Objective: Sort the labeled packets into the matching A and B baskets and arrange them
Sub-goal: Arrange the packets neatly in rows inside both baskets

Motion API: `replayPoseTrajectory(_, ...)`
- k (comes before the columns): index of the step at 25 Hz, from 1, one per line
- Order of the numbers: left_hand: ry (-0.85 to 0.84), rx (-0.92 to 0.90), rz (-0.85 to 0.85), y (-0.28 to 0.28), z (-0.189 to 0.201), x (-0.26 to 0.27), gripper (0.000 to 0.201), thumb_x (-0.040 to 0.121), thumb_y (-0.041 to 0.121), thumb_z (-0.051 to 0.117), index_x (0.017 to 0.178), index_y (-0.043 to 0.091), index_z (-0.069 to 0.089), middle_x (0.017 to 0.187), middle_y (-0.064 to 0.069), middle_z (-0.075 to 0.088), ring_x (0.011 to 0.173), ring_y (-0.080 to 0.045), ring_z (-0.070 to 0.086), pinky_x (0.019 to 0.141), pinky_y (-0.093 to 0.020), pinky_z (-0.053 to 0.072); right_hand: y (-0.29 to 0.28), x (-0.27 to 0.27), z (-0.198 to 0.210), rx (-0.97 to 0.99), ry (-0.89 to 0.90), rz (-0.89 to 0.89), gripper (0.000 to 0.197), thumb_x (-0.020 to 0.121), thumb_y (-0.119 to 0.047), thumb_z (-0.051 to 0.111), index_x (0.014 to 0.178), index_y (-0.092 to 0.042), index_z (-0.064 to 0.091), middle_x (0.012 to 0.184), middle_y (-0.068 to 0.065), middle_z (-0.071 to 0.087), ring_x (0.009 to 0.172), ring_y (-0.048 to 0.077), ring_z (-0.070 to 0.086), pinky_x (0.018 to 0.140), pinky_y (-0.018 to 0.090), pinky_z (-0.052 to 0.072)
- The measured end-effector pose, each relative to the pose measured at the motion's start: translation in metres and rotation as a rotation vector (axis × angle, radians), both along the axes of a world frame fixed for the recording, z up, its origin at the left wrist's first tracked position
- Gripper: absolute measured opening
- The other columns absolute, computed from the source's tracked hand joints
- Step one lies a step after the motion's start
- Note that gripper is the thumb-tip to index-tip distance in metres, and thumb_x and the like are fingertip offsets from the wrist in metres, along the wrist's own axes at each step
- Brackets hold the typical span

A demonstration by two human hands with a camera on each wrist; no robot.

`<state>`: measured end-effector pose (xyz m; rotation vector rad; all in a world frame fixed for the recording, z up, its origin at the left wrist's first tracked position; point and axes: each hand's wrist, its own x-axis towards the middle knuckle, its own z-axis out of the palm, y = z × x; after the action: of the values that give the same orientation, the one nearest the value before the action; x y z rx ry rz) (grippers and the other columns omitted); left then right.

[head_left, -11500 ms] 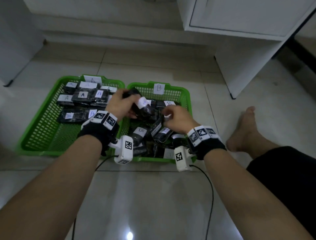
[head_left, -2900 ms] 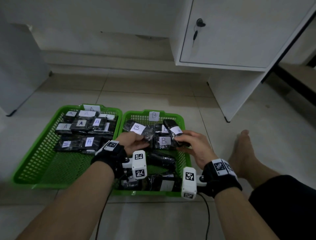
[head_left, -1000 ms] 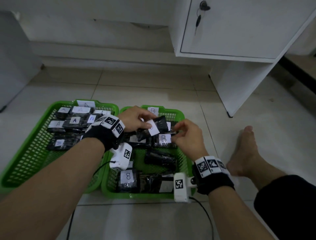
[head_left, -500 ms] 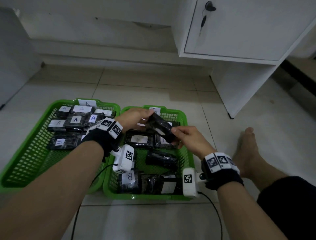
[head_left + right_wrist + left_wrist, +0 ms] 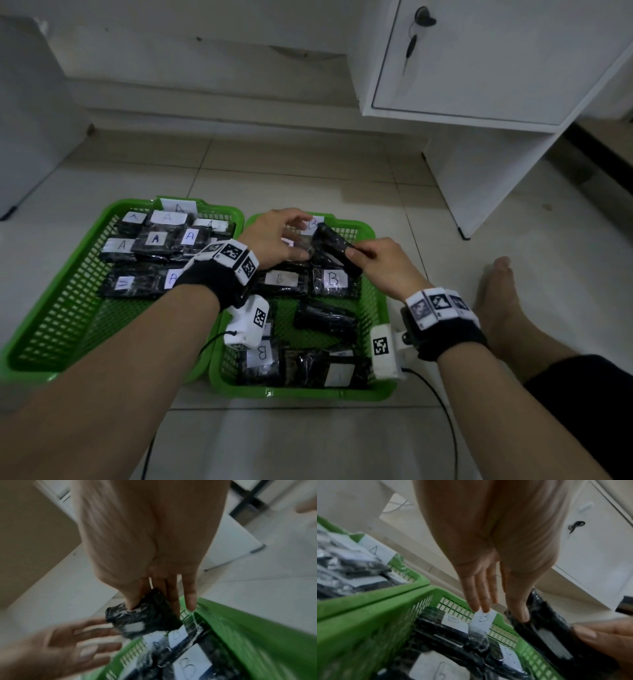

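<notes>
In the middle of the head view we are holding one black packet (image 5: 334, 245) tilted above the far end of the B basket (image 5: 378, 308), which is sitting right of centre on the tiled floor (image 5: 308, 442). Our right hand (image 5: 383, 267) is pinching the packet's near end between thumb and fingers. The right wrist view is showing the thumb pressed into the crinkled wrap, with a pale label on the packet's face too blurred to read. Our left hand (image 5: 274, 240) is reaching in from the left with its fingers straight and loose, grasping nothing. In the left wrist view the thumb is lying against the packet's far end while the fingertips (image 5: 485, 608) are hovering in front of the paper tag (image 5: 313, 224) marked B on the basket's far rim.

Below the held packet, two packets with B labels (image 5: 332, 279) are lying side by side, with more dark packets nearer the bottom of the basket. To the left, touching it, the A basket (image 5: 61, 329) is carrying packets with A labels (image 5: 156, 238) crowded in its upper half. A white cabinet (image 5: 496, 61) with a key in its door is filling the upper right, and a bare foot (image 5: 496, 294) is resting on the floor at the right.
</notes>
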<state>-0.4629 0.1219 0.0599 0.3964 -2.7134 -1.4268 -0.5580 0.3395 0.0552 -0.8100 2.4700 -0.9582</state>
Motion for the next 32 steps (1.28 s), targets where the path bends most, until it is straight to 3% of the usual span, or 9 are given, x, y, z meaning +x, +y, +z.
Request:
replayPoseTrajectory(3, -0.236, -0.350, -0.075, -0.002, -0.005, 0.003, 0.045, 0.085, 0.024, 0.076, 0.128, 0.025, 0.063, 0.129, 0.004, 0.060, 0.112, -0.015, 0.061, 0.093, -0.026, 0.048, -0.016, 0.003, -0.005, 0.384, 0.341, 0.146, 0.018, 0.099, -0.029, 0.059, 0.103, -0.016, 0.072, 0.094, 0.005, 0.068, 0.079, 0.021, 0.062, 0.070, 0.028, 0.045)
replayPoseTrajectory(6, -0.389, -0.445, -0.178, 0.003, -0.016, 0.007, 0.039, 0.091, 0.029, 0.068, 0.129, 0.020, 0.064, 0.136, 0.000, 0.058, 0.123, -0.018, 0.055, 0.097, -0.024, 0.041, -0.024, 0.014, -0.015, 0.591, 0.482, 0.262, 0.016, 0.092, -0.013, 0.063, 0.106, -0.008, 0.068, 0.104, 0.014, 0.066, 0.094, 0.031, 0.064, 0.079, 0.038, 0.052)
replayPoseTrajectory(10, -0.480, -0.449, -0.218, 0.006, -0.026, 0.009, 0.042, 0.092, 0.037, 0.066, 0.130, 0.021, 0.064, 0.141, -0.001, 0.055, 0.126, -0.020, 0.052, 0.104, -0.030, 0.042, -0.030, 0.015, -0.015, 0.587, 0.524, 0.297, 0.023, 0.083, 0.000, 0.065, 0.105, -0.007, 0.067, 0.106, 0.013, 0.066, 0.102, 0.031, 0.064, 0.083, 0.039, 0.053)
replayPoseTrajectory(16, -0.503, -0.448, -0.221, 0.006, -0.025, 0.010, 0.043, 0.094, 0.039, 0.063, 0.132, 0.020, 0.063, 0.140, -0.002, 0.054, 0.125, -0.021, 0.052, 0.100, -0.028, 0.041, -0.041, 0.009, -0.020, 0.600, 0.465, 0.299, 0.021, 0.086, 0.006, 0.058, 0.102, -0.001, 0.069, 0.104, 0.018, 0.067, 0.100, 0.036, 0.066, 0.085, 0.043, 0.056)
replayPoseTrajectory(22, -0.444, -0.416, -0.194, 0.004, -0.026, 0.012, 0.038, 0.093, 0.038, 0.064, 0.127, 0.021, 0.065, 0.136, -0.001, 0.058, 0.121, -0.019, 0.055, 0.101, -0.029, 0.043, -0.029, 0.005, -0.026, 0.543, 0.422, 0.268, 0.025, 0.081, -0.008, 0.070, 0.106, -0.008, 0.070, 0.105, 0.012, 0.067, 0.101, 0.031, 0.064, 0.084, 0.041, 0.057)
replayPoseTrajectory(27, -0.448, -0.386, -0.194, 0.003, -0.026, 0.015, 0.038, 0.093, 0.036, 0.063, 0.127, 0.019, 0.066, 0.138, -0.001, 0.057, 0.125, -0.019, 0.053, 0.101, -0.027, 0.040, -0.039, 0.008, -0.024, 0.547, 0.437, 0.249, 0.023, 0.077, -0.007, 0.076, 0.098, -0.008, 0.069, 0.102, 0.011, 0.065, 0.098, 0.027, 0.064, 0.086, 0.041, 0.057)
replayPoseTrajectory(32, -0.408, -0.357, -0.182, 0.003, -0.024, 0.016, 0.035, 0.094, 0.034, 0.064, 0.125, 0.020, 0.067, 0.135, -0.001, 0.060, 0.122, -0.018, 0.055, 0.095, -0.023, 0.039, -0.041, 0.003, -0.022, 0.638, 0.377, 0.253, 0.051, 0.066, -0.013, 0.093, 0.112, -0.006, 0.071, 0.111, 0.012, 0.068, 0.104, 0.029, 0.066, 0.089, 0.036, 0.055)
